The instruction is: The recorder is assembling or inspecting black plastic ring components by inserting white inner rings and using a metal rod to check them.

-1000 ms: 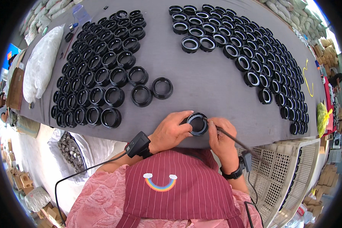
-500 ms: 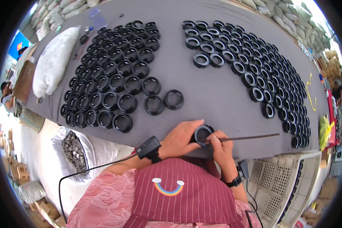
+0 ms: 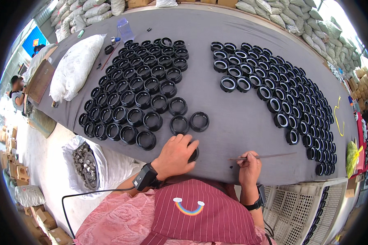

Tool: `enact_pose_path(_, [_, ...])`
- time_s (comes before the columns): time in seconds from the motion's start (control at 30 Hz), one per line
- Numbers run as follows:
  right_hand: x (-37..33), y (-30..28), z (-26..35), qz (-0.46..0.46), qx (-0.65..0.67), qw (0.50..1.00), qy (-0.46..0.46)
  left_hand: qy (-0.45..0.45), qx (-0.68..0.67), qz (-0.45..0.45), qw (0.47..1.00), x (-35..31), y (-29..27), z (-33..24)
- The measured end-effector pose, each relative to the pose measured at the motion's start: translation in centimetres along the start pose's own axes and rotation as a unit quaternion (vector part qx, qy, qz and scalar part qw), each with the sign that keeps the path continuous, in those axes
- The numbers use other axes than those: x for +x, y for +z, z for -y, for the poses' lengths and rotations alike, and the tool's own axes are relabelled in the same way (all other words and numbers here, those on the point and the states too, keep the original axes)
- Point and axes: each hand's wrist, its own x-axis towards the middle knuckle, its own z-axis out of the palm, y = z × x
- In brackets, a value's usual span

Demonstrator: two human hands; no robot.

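Near the front edge of the grey-covered table (image 3: 216, 143), my left hand (image 3: 172, 155) closes over a black ring (image 3: 196, 154), which is mostly hidden by the fingers. My right hand (image 3: 250, 168) pinches a thin dark rod (image 3: 278, 155) lying nearly level above the cloth. A small black bit (image 3: 231, 166) lies left of that hand. Just beyond my left hand are two loose black rings, one (image 3: 179, 124) beside the other (image 3: 199, 121). A block of similar rings (image 3: 143, 99) spreads over the left side.
On the right stand many black rings with pale inner rims (image 3: 274, 105). A white sack (image 3: 77, 67), a clear plastic container (image 3: 125, 28) and a yellow cord (image 3: 337, 116) lie around. Below the table are a bag of metal parts (image 3: 86, 165) and plastic crates (image 3: 290, 204).
My left hand has carried the black ring left and down to the table, away from my right hand. The rod is now clear of the ring, and the view has shifted.
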Motion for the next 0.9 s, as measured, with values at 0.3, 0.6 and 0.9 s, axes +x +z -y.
enact_pose_path(0.3, [2.2, 3.1, 1.4, 0.039, -0.125, 0.991, -0.013, -0.013, 0.084, -0.068, 0.994, -0.5, 0.5, 0.9])
enact_pose_path(0.6, [9.3, 7.2, 2.3, 0.097, -0.291, 0.942, -0.137, -0.057, 0.102, -0.079, 0.99, -0.5, 0.6, 1.9])
enact_pose_path(0.9, [23.6, 10.5, 1.2, 0.108, -0.547, 0.771, -0.307, 0.078, -0.023, -0.169, 0.982, 0.2, 0.9, -0.1])
